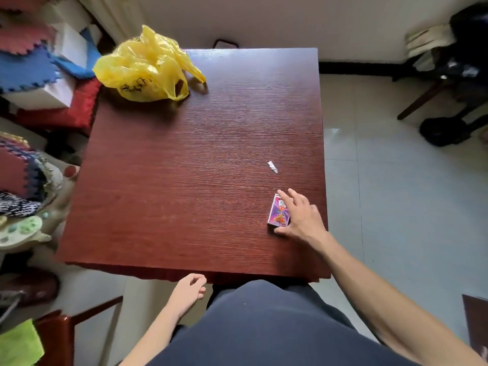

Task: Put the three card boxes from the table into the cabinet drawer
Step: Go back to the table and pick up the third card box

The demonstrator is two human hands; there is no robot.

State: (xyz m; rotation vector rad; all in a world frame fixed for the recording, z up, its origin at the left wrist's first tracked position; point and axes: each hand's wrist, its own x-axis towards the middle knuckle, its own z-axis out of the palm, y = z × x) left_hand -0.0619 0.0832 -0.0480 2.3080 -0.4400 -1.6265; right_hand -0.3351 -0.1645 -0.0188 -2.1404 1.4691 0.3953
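Right hand (pixel 301 216) lay spread over a glossy card box (pixel 278 213) near the woodgrain tabletop (pixel 184 167) right edge; left hand (pixel 188 287) hung loosely curled, empty.

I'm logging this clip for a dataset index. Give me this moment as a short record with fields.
surface: dark red wooden table
card box: one purple card box visible, flat near the table's right edge
right hand: spread over the box, fingers touching it, not yet lifted
left hand: empty, loosely curled at the table's near edge
other items: yellow plastic bag at far left corner; small white scrap
cabinet drawer: not in view
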